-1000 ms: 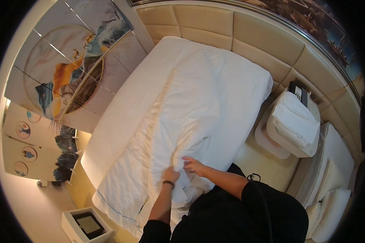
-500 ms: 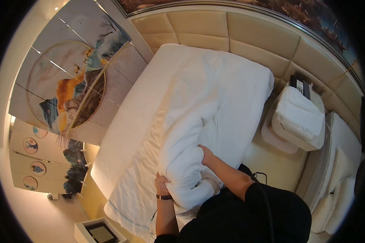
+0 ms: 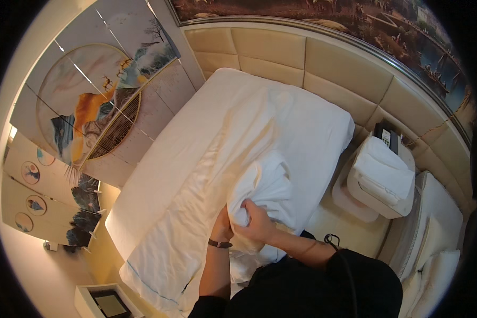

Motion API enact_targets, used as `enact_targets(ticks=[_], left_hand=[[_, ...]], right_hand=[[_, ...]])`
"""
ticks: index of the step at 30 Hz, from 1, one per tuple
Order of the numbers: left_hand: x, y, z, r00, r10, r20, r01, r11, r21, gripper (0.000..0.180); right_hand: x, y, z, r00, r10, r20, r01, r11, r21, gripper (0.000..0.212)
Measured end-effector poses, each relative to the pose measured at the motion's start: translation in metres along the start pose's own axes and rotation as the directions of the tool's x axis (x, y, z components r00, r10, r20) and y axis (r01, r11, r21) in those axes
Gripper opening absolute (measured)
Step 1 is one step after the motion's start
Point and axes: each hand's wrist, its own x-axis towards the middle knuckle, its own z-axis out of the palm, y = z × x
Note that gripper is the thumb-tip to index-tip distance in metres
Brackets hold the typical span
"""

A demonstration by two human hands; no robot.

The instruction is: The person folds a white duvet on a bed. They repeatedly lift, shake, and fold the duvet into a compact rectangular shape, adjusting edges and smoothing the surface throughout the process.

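A bed covered with a smooth white sheet [image 3: 323,114] lies before me. Across its middle spreads a rumpled white duvet [image 3: 267,183], gathered into a thick bunch close to my body. My left hand [image 3: 222,225], with a dark band on the wrist, is closed on the near edge of this bunch. Right beside it, my right hand [image 3: 255,223] grips the same bunch, fingers curled round a fold. The two hands are nearly touching. Some of the left fingers are hidden behind the cloth and the right hand.
To the right stands a pale bedside stool [image 3: 379,196] bearing folded white towels [image 3: 385,167] and a dark telephone [image 3: 389,137]. Pillows [image 3: 434,275] lie on a couch at the lower right. A painted screen [image 3: 95,100] borders the left side; a small white box-like stand [image 3: 103,305] is at lower left.
My right hand has come left and down to meet my left hand, which rose slightly. The duvet's bunch has been drawn together and folded over between them. The view has shifted a little.
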Motion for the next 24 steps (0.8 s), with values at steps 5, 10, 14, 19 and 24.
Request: enact_targets(ticks=[5,10,14,19,24], left_hand=[[0.005,-0.040,-0.028,0.990,0.134,0.051,-0.143,0.902,0.406,0.034],[-0.012,-0.046,0.010,0.968,0.213,-0.131,-0.201,0.975,0.100,0.030],[-0.006,-0.036,-0.001,0.858,0.450,-0.248,-0.376,0.879,0.294,0.028],[-0.012,0.015,-0.033,0.664,0.466,-0.585,-0.461,0.871,0.171,0.026],[-0.020,0.019,-0.063,0.736,0.555,-0.387,-0.572,0.816,0.081,0.029]], right_hand=[[-0.012,0.024,-0.032,0.927,0.177,0.330,-0.222,0.970,0.102,0.035],[0.012,0.110,-0.064,0.916,0.043,-0.399,-0.123,0.976,-0.178,0.026],[0.000,0.131,-0.065,0.907,0.421,0.005,-0.421,0.905,0.057,0.029],[-0.078,0.167,-0.069,0.834,0.448,0.322,-0.406,0.894,-0.192,0.034],[-0.127,0.209,-0.123,0.678,0.566,0.470,-0.287,0.791,-0.540,0.042]])
